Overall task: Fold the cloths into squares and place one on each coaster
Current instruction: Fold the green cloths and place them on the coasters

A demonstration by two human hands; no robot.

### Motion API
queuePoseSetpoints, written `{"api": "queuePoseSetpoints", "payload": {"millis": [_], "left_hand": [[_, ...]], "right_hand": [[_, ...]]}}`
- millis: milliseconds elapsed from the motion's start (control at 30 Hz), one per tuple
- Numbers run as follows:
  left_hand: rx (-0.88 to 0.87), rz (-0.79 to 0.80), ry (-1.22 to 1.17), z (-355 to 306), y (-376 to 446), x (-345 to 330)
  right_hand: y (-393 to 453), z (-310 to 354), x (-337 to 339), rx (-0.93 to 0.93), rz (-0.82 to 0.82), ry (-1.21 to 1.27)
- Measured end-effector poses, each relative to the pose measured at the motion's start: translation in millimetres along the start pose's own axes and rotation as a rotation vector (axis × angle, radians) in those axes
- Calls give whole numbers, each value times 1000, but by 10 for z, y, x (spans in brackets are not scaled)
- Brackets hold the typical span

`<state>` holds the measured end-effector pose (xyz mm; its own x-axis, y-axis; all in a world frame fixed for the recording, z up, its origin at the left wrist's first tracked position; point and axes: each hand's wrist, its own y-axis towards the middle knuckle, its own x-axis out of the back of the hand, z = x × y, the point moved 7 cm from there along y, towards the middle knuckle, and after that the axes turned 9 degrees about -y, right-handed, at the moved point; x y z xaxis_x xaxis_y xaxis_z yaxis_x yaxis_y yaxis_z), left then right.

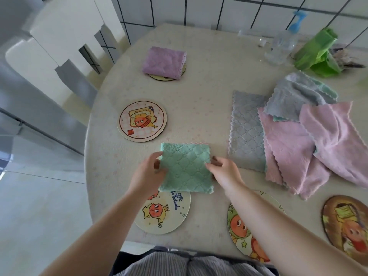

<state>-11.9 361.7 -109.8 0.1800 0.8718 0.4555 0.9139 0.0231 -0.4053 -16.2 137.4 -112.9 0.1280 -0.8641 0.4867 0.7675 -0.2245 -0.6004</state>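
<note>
A green cloth folded into a square is held between both hands just above the table. My left hand grips its left edge and my right hand pinches its right edge. Its near edge overlaps a round cartoon coaster. A purple folded cloth lies on a coaster at the far side. Bare coasters lie at mid left, near centre and near right. A heap of unfolded cloths, grey, pink and grey-green, lies at the right.
A clear spray bottle with a blue head and a green plastic bag stand at the far right. A white chair stands past the table's left edge. The round table's rim curves close at left.
</note>
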Motion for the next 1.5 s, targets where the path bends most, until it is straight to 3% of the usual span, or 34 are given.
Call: {"api": "queuePoseSetpoints", "payload": {"millis": [67, 167, 333, 567, 833, 1000, 1067, 1167, 1200, 1233, 1333, 1500], "left_hand": [[9, 10, -91, -44, 10, 8], [9, 31, -236, -99, -1, 57], [32, -95, -470, -103, 89, 444], [21, -331, -443, -146, 578, 1097], [-88, -389, -84, -225, 1132, 1458], [-30, -346, -15, -4, 1317, 1346], [-82, -370, 101, -2, 1283, 1321], [-339, -357, 392, -180, 1192, 1176], [-386, -320, 458, -208, 1180, 1104], [-392, -255, 524, -196, 1181, 1017], [-287, -94, 667, -22, 1204, 853], [-203, -78, 618, -72, 1209, 864]], "right_hand": [[-60, -46, -95, -153, 88, 270], [-124, 2, -156, -194, 105, 362], [-115, 316, -250, -99, 91, 245], [261, 1147, -631, 161, 174, 1], [886, 1567, -988, 274, 165, 46], [1073, 1515, -1021, 278, 132, -65], [1020, 1567, -954, 394, 33, -190], [746, 1782, -879, 780, -211, -579], [670, 1825, -919, 883, -215, -701], [650, 1808, -987, 917, -146, -819], [789, 1545, -1140, 784, 65, -1091], [820, 1549, -1136, 747, 86, -1103]]}}
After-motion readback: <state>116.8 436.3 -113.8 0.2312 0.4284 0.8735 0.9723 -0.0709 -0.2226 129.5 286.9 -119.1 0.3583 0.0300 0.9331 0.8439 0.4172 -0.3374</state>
